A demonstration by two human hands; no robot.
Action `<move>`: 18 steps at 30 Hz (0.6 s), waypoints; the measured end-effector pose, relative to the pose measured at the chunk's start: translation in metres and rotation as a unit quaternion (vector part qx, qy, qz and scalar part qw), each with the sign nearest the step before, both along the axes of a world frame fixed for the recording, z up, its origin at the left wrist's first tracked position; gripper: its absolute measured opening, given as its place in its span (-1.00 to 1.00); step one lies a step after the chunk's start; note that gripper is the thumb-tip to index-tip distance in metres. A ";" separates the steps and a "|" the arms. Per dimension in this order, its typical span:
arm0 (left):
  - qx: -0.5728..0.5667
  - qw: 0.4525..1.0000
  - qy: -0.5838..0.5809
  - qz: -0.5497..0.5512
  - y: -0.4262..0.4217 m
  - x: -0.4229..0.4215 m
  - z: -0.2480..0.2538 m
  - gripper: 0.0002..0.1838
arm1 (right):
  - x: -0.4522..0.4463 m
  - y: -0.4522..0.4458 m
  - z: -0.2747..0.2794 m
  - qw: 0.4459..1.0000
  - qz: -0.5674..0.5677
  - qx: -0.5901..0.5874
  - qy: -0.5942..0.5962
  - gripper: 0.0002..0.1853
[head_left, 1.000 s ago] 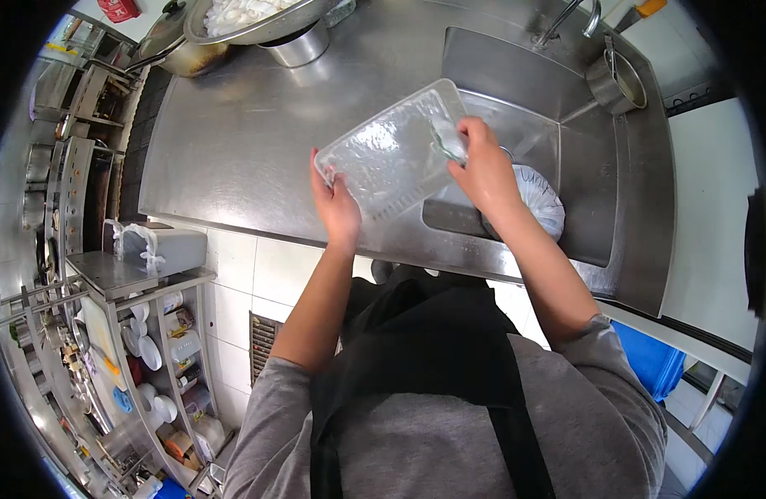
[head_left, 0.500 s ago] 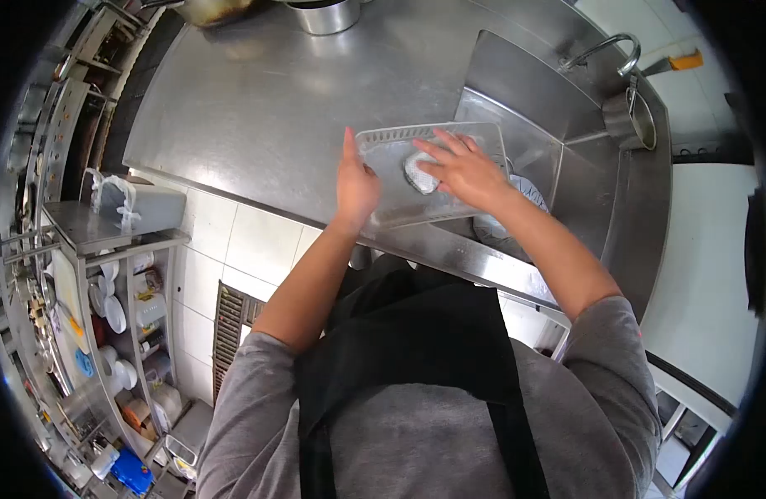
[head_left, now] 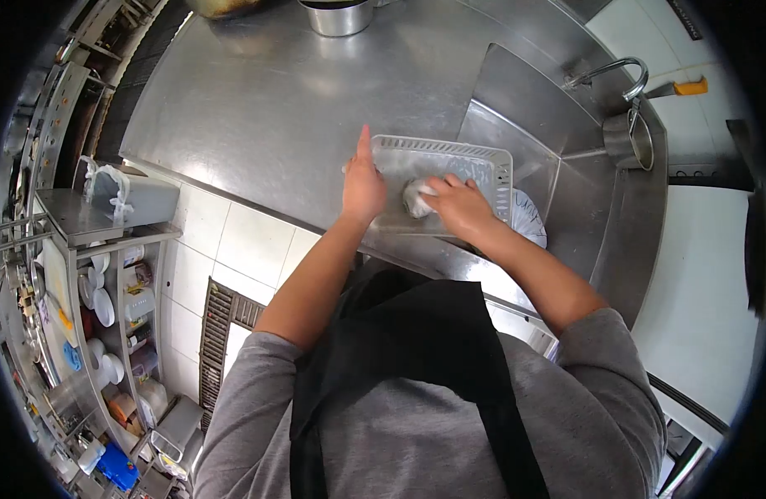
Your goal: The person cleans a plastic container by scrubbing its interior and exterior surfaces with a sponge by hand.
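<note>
A shallow, pale plastic basket (head_left: 462,150) with slotted walls lies at the counter's front edge, overlapping the sink's left side. My left hand (head_left: 364,190) grips its left wall, index finger pointing straight away from me. Inside the basket, my right hand (head_left: 464,208) has its fingers closed on a white scrubbing sponge (head_left: 417,200) and presses it near the basket floor. Whitish, wet-looking streaks show on the bottom. My right palm hides part of the sponge.
The steel sink (head_left: 566,200) holds a pale round item with dark lettering (head_left: 528,220). Behind it rise a curved faucet (head_left: 628,71), a hanging steel pot (head_left: 628,140) and an orange-handled tool (head_left: 691,86). Another steel pot (head_left: 339,18) stands on the counter (head_left: 258,108). Shelves (head_left: 116,308) hold dishes at left.
My right hand's fingers, spread over the sponge before, are now curled around it. The sponge has shifted toward me within the basket. The view has moved slightly, and my left hand stays at the basket's left side.
</note>
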State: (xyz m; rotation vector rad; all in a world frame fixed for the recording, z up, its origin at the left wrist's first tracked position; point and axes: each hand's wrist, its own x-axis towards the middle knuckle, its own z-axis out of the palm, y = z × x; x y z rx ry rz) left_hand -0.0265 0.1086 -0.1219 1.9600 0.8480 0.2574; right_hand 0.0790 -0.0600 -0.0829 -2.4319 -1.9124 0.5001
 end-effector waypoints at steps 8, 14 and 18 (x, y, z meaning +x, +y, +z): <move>0.022 0.999 0.016 -0.026 -0.001 -0.004 0.011 -0.18 | -0.011 0.050 -0.014 0.997 -0.045 0.029 -0.055 -0.60; 0.091 0.995 -0.036 -0.012 -0.002 -0.004 -0.004 -0.26 | 0.040 -0.038 -0.008 0.991 -0.091 -0.058 -0.078 -0.65; 0.012 1.000 0.009 -0.017 -0.001 -0.001 0.005 -0.23 | -0.015 0.033 -0.038 0.990 -0.139 0.010 0.030 -0.65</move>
